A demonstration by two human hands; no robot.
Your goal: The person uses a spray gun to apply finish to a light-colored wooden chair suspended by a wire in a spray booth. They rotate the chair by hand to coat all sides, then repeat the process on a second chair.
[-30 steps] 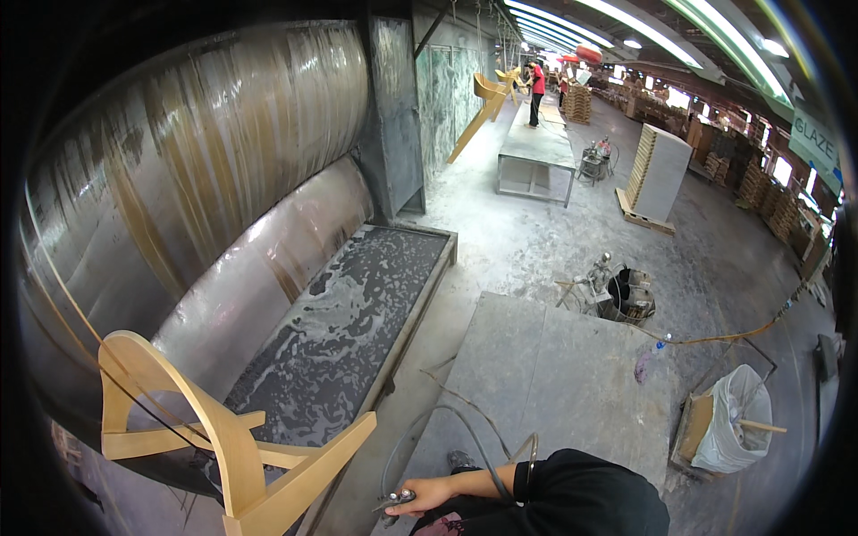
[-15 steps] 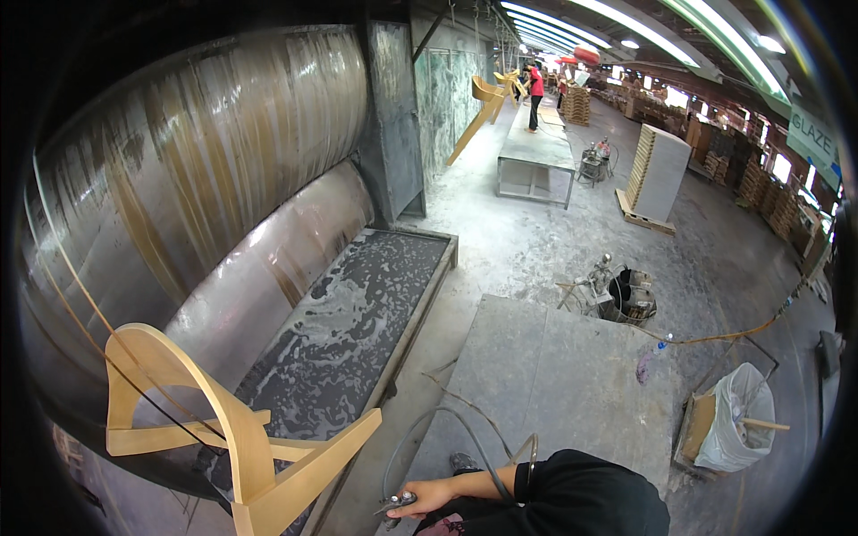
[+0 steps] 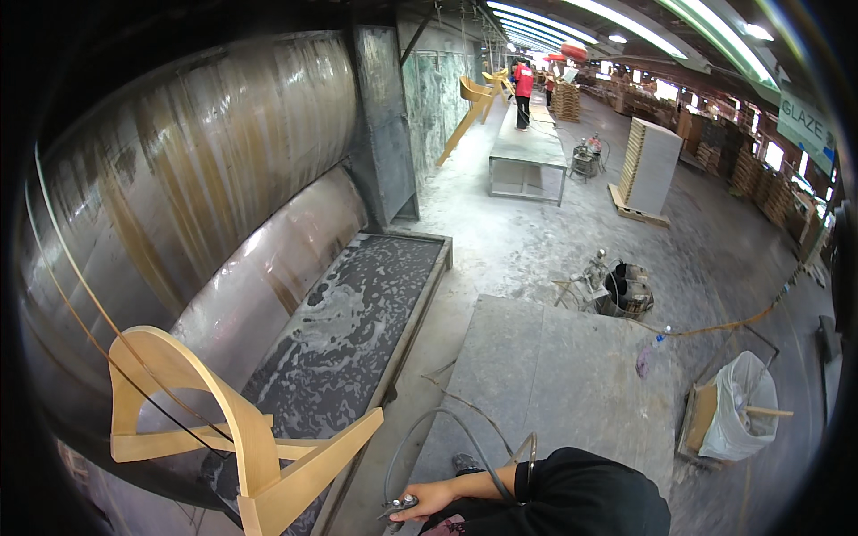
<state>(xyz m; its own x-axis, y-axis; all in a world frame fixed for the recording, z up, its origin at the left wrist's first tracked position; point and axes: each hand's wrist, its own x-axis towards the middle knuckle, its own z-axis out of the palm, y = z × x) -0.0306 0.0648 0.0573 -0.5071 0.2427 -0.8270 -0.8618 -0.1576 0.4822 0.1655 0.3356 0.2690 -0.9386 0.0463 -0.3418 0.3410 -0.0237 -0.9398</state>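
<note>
Change: the wooden chair frame (image 3: pixel 237 420) swings round on its wires over the last second, its curved back turning left and lower; the work seems paused while it turns.
Left hand (image 3: pixel 433 498): closed around a spray gun (image 3: pixel 399 506), hose (image 3: pixel 447 429) trailing off.
Right hand: out of view.
Frame position: hanging lower left, before the trough (image 3: pixel 349 330).
Axis: long axis slants lower-right to upper-left.
</note>
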